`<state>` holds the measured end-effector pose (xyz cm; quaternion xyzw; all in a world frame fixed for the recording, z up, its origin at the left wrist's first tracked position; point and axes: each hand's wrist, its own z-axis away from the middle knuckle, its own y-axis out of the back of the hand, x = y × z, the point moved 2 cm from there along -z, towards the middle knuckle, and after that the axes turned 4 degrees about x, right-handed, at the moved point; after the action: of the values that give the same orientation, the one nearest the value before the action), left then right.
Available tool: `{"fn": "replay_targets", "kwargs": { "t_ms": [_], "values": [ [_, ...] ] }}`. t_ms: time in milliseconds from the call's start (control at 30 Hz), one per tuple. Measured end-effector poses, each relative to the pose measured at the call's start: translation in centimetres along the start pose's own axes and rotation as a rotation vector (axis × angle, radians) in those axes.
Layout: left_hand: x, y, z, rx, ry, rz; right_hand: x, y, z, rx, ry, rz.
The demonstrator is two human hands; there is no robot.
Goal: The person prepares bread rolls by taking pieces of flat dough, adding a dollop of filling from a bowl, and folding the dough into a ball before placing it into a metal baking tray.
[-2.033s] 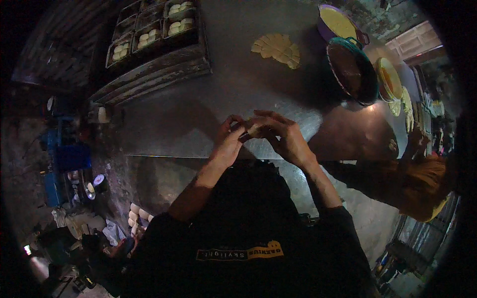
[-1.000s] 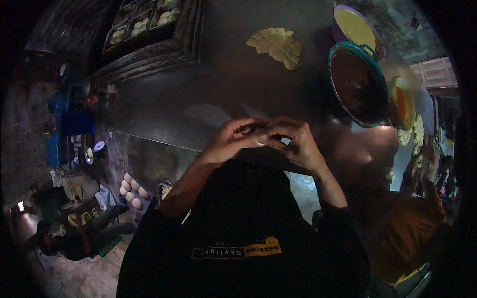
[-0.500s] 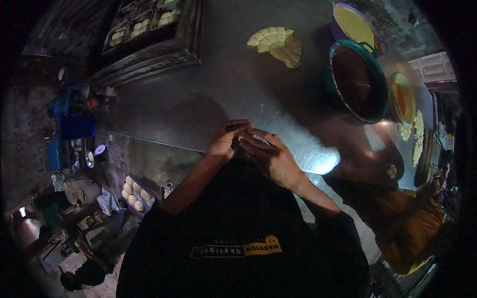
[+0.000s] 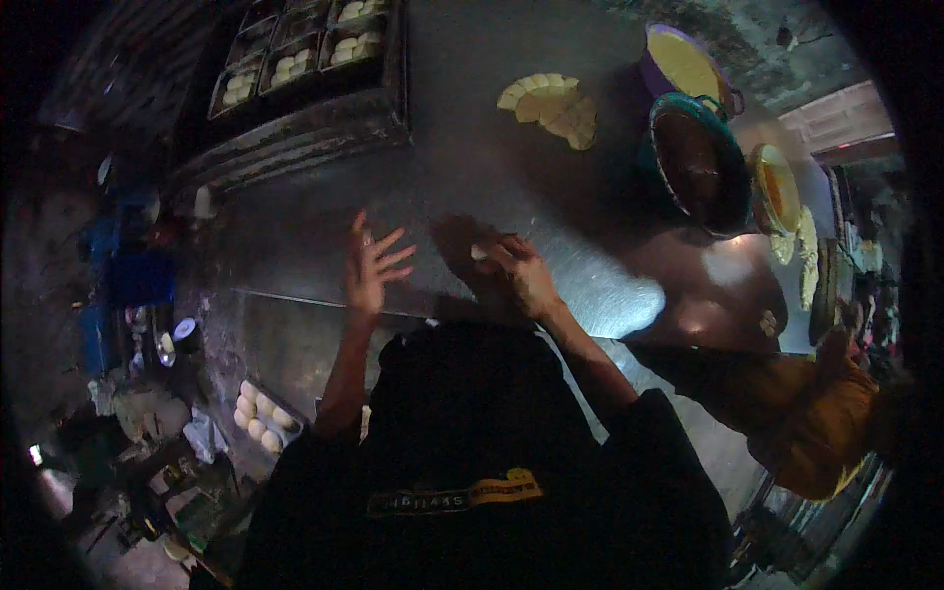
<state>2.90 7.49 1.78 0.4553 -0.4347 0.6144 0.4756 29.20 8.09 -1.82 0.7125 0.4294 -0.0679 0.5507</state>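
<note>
My left hand (image 4: 373, 264) is raised over the steel table (image 4: 447, 167) with its fingers spread apart and nothing held in them. My right hand (image 4: 523, 277), to its right, pinches a small pale dough piece (image 4: 481, 254) at the fingertips, low over the steel surface beside its own shadow. Farther back on the table lies a fan-shaped spread of flat, cut dough pieces (image 4: 551, 106). At the back left stands a stack of dark trays holding baking tins (image 4: 315, 88) with pale dough balls in them.
A purple tub of yellow mixture (image 4: 678, 59), a teal tub (image 4: 700, 162) and a yellow tub (image 4: 777, 187) stand at the right, by strips of dough (image 4: 806, 256). A co-worker in ochre clothing (image 4: 806, 423) is at the right. Dough balls on a tray (image 4: 264, 418) sit at lower left.
My hands were pressed together around something small; they have separated. My left hand has moved left and opened, while my right hand has kept the dough piece and lowered slightly rightward.
</note>
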Motion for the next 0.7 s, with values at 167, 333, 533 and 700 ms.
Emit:
{"fn": "replay_targets", "kwargs": {
  "t_ms": [167, 333, 533, 700],
  "values": [
    [0.1, 5.7, 2.7, 0.141, 0.068, -0.001, 13.8, 1.0, -2.8, 0.107, -0.346, 0.302],
    [-0.2, 4.9, 1.5, 0.003, 0.032, 0.027, 27.3, 2.8, -9.7, 0.296, -0.445, 0.656],
    [2.3, 1.6, 2.2, -0.085, -0.033, 0.052, 22.1, 4.4, -12.4, 0.367, -0.379, 0.407],
    [-0.9, -0.8, 2.0, -0.221, 0.091, 0.125, 15.0, 4.0, -4.2, 0.181, -0.6, -0.29]
  ]
}}
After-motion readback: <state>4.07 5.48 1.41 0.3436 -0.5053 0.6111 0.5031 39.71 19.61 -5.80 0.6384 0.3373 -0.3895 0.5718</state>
